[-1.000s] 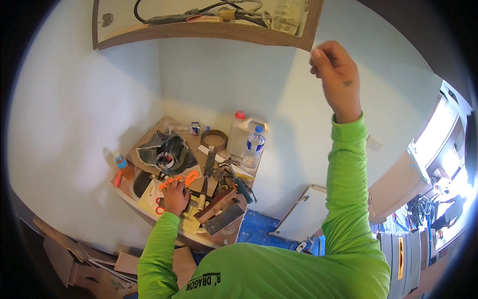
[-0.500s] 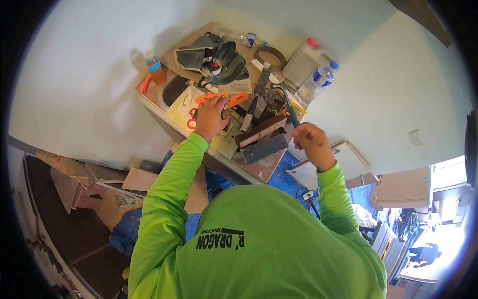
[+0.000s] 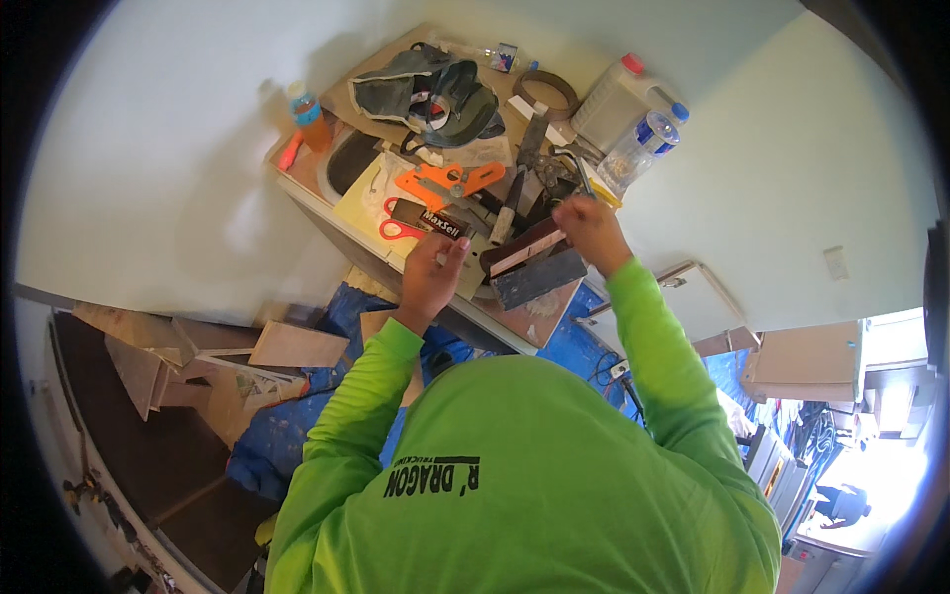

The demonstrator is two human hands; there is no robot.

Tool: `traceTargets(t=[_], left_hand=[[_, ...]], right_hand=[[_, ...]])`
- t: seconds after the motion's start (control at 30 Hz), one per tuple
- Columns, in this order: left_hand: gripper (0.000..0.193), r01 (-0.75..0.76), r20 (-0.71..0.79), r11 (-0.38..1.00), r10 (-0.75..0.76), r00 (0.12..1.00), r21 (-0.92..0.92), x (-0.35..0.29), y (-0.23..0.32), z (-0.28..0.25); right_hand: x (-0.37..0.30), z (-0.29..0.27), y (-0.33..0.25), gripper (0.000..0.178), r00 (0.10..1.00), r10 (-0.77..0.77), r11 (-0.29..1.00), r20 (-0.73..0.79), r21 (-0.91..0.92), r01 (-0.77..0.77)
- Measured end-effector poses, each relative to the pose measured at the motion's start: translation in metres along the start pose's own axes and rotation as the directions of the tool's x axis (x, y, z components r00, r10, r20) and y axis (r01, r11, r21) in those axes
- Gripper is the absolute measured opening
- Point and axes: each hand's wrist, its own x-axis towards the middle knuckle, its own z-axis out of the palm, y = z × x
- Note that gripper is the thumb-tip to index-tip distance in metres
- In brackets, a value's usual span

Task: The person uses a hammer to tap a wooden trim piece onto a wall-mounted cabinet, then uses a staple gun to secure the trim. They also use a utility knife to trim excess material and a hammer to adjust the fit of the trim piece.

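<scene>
My right hand point(image 3: 592, 230) is closed round the handle of a claw hammer point(image 3: 579, 168), its metal head just beyond my fingers. My left hand point(image 3: 431, 275) is above the near edge of the counter with fingers curled. Its fingertips meet a small dark box with white lettering point(image 3: 443, 223); whether they grip it is hidden. Beyond the box lies an orange flat tool point(image 3: 450, 182). Red-handled scissors point(image 3: 398, 230) lie left of the box. Between my hands are a sanding block with a brown-red face point(image 3: 527, 247) and a dark grey rectangular block point(image 3: 539, 281).
The cluttered counter point(image 3: 475, 319) also bears a dark cap point(image 3: 435, 94), a tape roll point(image 3: 546, 94), a white jug point(image 3: 621, 104), a clear water bottle point(image 3: 638, 153) and an orange-brown drink bottle point(image 3: 309, 119). Wood panels point(image 3: 297, 345) and blue sheeting point(image 3: 272, 450) lie below.
My left hand has drawn back toward me from the orange tool, uncovering the dark box. My right hand has moved forward and left, onto the hammer handle. The view has shifted slightly.
</scene>
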Motion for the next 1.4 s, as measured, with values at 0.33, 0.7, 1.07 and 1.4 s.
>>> traceTargets(t=[0.33, 0.7, 1.07, 1.4], left_hand=[[0.02, 0.126, 0.059, 0.991, -0.124, 0.991, -0.039, -0.06, 0.01, -0.011], [0.017, 0.264, -0.012, 0.958, -0.267, 0.964, -0.109, -0.079, -0.019, -0.031], [0.019, 0.154, 0.143, 0.987, -0.146, 0.979, -0.046, -0.06, 0.004, -0.013], [0.036, 0.251, 0.493, 0.959, -0.156, 0.856, -0.134, -0.033, 0.036, -0.015]], right_hand=[[0.114, 0.079, -0.021, 0.103, 0.949, 0.299, 0.85, 0.103, -0.481, -0.216], [0.095, 0.063, -0.016, 0.074, 0.953, 0.14, 0.99, -0.269, 0.013, -0.141], [-0.094, -0.026, -0.015, 0.028, 0.939, 0.305, 0.75, -0.159, 0.648, -0.134], [-0.158, -0.018, 0.02, 0.016, 0.851, 0.439, 0.711, -0.287, 0.691, -0.134]])
